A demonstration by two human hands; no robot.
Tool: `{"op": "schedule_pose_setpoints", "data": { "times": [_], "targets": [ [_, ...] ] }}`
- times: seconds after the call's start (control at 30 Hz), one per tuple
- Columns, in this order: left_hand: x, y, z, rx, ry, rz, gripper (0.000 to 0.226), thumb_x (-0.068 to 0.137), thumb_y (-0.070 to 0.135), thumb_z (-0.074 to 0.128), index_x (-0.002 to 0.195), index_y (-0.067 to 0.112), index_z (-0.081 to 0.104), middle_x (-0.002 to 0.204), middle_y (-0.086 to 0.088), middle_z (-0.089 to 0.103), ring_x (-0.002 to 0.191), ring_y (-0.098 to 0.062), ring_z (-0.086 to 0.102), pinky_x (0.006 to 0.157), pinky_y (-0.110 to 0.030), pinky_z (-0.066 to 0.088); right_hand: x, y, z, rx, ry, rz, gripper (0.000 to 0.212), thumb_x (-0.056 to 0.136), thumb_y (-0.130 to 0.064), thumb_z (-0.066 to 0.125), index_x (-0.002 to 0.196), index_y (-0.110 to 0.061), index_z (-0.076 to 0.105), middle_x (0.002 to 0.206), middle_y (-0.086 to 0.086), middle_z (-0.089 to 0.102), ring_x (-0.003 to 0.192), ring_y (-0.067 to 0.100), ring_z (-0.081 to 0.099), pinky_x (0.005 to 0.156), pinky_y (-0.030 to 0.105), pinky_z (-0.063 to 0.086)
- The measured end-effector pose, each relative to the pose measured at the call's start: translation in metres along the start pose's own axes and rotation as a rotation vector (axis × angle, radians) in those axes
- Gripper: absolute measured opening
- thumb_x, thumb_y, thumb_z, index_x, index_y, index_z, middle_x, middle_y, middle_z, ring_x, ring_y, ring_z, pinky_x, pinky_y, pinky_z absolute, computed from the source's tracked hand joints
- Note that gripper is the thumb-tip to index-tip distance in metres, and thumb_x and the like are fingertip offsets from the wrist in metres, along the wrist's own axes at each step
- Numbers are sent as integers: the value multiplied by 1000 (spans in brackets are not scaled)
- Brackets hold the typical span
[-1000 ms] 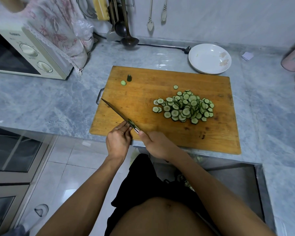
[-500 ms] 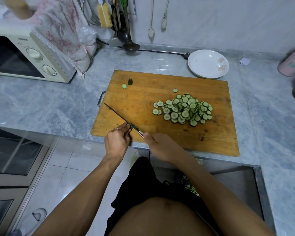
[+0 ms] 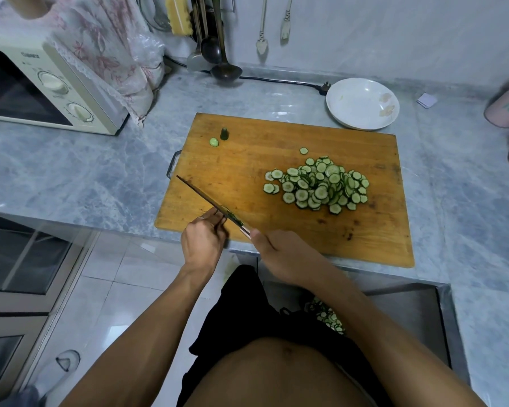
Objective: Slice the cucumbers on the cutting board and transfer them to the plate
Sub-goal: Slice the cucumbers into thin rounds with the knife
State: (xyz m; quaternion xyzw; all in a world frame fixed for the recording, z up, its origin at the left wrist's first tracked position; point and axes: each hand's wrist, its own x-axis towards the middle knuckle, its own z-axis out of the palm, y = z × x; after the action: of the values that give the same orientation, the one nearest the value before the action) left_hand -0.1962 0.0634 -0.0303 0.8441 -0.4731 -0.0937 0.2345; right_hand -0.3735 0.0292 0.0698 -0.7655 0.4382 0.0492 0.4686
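A heap of thin cucumber slices lies on the right half of the wooden cutting board. A cucumber end stub and one loose slice sit near the board's far left corner. My right hand grips the handle of a knife whose blade points far-left over the board's near left part. Green bits cling to the blade near the handle. The fingertips of my left hand touch the blade's left side there. The white plate stands behind the board's far right corner, with no slices on it.
A cream microwave under a flowered cloth stands at the far left. Ladles and utensils hang on the back wall above a black cable and plug. A pink cup sits far right. Cucumber slices lie below the counter edge.
Both hands and the knife have stayed near the board's front left edge. The view has tilted slightly, so everything sits a bit lower in frame.
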Motion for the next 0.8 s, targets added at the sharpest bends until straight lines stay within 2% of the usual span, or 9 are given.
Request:
{"op": "schedule_pose_setpoints", "data": {
  "times": [0.1, 0.23, 0.4, 0.6, 0.8],
  "targets": [
    [0, 0, 4, -27, 12, -17, 27, 84, 10, 59, 103, 18, 76, 113, 1, 71, 87, -25, 66, 67, -25, 48, 0, 1, -4, 9, -6, -14, 52, 107, -46, 23, 68, -16, 42, 68, 3, 46, 61, 13, 44, 55, 27, 31],
    [7, 7, 14, -88, 15, -6, 27, 82, 5, 58, 98, 14, 77, 110, -2, 72, 84, -26, 66, 69, -23, 47, -1, 2, -14, 1, 19, -2, 52, 107, -45, 26, 67, -15, 43, 69, 3, 47, 62, 12, 44, 55, 25, 32],
    [24, 29, 22, -128, 23, 16, 24, 84, 5, 61, 101, 12, 77, 113, -2, 71, 92, -24, 68, 77, -26, 51, 3, 9, -29, -2, 95, 4, 54, 106, -45, 27, 65, -13, 43, 65, 2, 46, 57, 11, 42, 52, 26, 29],
    [31, 35, 25, -172, 20, 2, 25, 84, 4, 61, 102, 13, 76, 116, -1, 70, 96, -20, 69, 86, -24, 50, 7, 11, -39, -2, 89, 37, 55, 106, -46, 26, 67, -13, 44, 65, 2, 48, 56, 12, 43, 50, 25, 28],
    [31, 36, 21, -189, 20, -2, 26, 81, 0, 59, 97, 10, 77, 110, -5, 72, 92, -25, 69, 81, -27, 54, 9, 18, -34, -3, 93, 20, 54, 106, -48, 25, 70, -13, 45, 74, 9, 53, 64, 16, 46, 54, 27, 31]
  ]
}}
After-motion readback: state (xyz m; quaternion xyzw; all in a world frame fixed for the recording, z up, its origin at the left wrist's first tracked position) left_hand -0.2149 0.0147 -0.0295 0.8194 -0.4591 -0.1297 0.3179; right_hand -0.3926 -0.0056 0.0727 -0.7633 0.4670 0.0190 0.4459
